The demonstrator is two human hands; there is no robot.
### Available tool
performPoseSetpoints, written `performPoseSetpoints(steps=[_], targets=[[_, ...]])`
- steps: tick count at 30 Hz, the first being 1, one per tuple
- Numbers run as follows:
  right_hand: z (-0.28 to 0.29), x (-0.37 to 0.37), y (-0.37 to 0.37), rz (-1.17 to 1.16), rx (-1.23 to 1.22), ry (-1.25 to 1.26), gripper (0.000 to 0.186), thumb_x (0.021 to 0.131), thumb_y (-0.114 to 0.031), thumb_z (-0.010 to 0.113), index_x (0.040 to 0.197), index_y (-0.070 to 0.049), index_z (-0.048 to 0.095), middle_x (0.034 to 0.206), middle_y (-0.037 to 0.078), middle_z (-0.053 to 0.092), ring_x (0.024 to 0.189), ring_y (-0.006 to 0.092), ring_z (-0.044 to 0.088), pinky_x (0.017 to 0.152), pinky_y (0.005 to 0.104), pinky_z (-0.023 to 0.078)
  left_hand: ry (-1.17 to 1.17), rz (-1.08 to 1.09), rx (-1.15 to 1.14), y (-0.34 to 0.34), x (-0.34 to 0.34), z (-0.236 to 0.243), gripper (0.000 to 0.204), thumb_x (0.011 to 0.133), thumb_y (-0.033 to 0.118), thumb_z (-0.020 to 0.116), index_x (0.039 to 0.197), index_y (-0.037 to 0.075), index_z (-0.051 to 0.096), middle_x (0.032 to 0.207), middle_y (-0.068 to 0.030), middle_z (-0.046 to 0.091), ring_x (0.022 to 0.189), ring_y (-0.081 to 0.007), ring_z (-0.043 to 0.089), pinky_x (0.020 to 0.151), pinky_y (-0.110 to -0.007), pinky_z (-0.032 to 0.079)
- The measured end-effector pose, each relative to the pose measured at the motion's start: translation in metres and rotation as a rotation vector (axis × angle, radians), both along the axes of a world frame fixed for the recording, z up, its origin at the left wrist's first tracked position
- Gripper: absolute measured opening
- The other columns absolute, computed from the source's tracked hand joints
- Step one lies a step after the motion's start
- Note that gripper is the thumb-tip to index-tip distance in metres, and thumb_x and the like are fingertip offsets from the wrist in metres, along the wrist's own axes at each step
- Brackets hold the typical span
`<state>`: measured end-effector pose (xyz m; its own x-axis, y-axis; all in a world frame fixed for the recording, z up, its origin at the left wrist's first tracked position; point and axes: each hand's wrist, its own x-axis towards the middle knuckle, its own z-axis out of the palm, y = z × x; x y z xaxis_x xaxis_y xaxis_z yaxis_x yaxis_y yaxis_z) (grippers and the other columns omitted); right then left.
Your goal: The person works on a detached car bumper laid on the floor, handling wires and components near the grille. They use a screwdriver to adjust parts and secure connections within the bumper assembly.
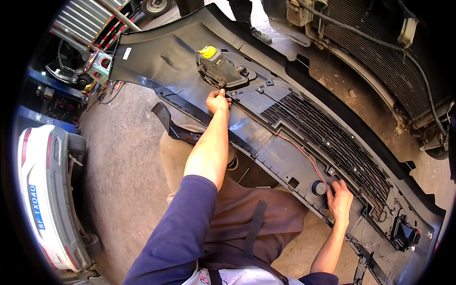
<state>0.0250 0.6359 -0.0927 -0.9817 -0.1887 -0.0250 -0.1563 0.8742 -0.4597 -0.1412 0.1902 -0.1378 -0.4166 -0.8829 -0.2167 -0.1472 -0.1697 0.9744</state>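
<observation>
A large black car bumper cover point(256, 149) lies with its inner side up across the view in front of me. My left hand point(218, 101) is closed in a pinch at the lower edge of a dark fluid reservoir point(223, 69) with a yellow cap point(208, 52). What its fingertips grip is too small to tell. My right hand point(339, 202) is bent, fingers together, beside a round black part point(318, 188) on the bumper. A red wire point(304, 154) runs along the bumper to that part. Whatever the right fingertips hold is hidden.
A slatted grille point(332, 142) sits in the bumper's middle, with a black lamp-like unit point(405, 233) at the right end. Beyond stands a car's exposed radiator point(380, 52). Another person's legs point(244, 16) show at the far edge. A white bumper point(45, 190) stands at left.
</observation>
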Motion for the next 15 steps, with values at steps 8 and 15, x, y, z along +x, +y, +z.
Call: performPoseSetpoints(steps=[8, 15], targets=[[0.004, -0.01, -0.003, 0.062, -0.006, -0.003, 0.012, 0.082, -0.012, 0.065, 0.081, -0.003, 0.058, 0.082, 0.016, 0.054, 0.072, 0.0384, 0.057, 0.063, 0.0447, 0.046, 0.07, 0.062, 0.038, -0.006, -0.004, 0.001, 0.014, 0.087, 0.011, 0.067, 0.088, -0.001, 0.062, 0.069, -0.0075, 0.063, 0.046, -0.0141, 0.058, 0.038, -0.027, 0.044], [0.004, -0.022, -0.012, 0.134, 0.038, 0.038, 0.011, 0.083, -0.014, 0.063, 0.079, -0.005, 0.058, 0.079, 0.016, 0.054, 0.07, 0.0378, 0.058, 0.062, 0.0446, 0.047, 0.051, 0.105, -0.011, -0.015, -0.013, 0.007, 0.014, 0.086, 0.011, 0.067, 0.087, -0.002, 0.063, 0.067, -0.008, 0.062, 0.046, -0.014, 0.057, 0.039, -0.027, 0.044]])
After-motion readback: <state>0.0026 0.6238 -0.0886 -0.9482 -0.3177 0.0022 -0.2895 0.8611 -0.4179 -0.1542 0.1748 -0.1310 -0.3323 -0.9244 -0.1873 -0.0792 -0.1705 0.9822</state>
